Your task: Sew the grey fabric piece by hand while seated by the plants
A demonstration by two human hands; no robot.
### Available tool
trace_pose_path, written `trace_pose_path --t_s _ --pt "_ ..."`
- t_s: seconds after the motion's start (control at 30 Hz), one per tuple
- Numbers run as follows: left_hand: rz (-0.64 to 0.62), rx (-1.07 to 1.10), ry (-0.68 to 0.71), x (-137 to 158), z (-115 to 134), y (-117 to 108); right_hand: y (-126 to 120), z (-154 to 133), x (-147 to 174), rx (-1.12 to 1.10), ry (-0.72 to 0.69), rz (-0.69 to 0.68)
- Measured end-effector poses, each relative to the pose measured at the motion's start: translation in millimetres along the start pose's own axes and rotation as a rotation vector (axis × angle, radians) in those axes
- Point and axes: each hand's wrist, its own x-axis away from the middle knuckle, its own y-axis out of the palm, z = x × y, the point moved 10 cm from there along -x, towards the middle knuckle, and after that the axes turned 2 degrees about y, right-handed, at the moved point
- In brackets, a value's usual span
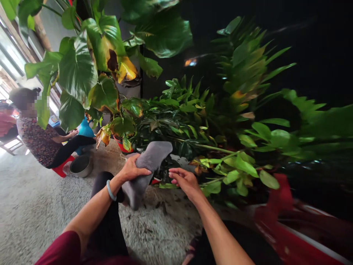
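My left hand [131, 170], with a pale bangle on its wrist, grips a grey sock [156, 152] with the thumb across its front. One end of the sock points up and right, while the other hangs below my fingers. To the right of the sock, my right hand [186, 181] is raised with its fingers loosely bent and apart. I see nothing between those fingers, and a small gap separates them from the sock.
Leafy potted plants [190, 106] fill the space ahead, with big leaves [78, 70] hanging at upper left. A red bag [284, 195] stands at right. On the left, a person [38, 136] sits on a red stool [63, 167] near a grey bucket [81, 166].
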Motion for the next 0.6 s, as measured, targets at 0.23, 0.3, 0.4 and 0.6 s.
trace_pose_path --t_s 0.23,0.3,0.4,0.6 --pt "0.038 0.12 -0.057 1.3 -28.6 3.9 2.7 2.0 2.3 0.003 0.014 -0.01" --pt "-0.062 0.052 -0.06 7.9 -33.7 15.3 2.0 2.8 3.7 -0.003 0.021 -0.008" --pt "-0.157 0.046 -0.013 11.2 -19.2 19.8 -3.3 -0.2 7.1 -0.023 0.03 0.006" --pt "0.123 0.155 0.058 -12.0 9.9 -17.4 -36.7 -17.7 26.6 -0.417 0.024 0.195"
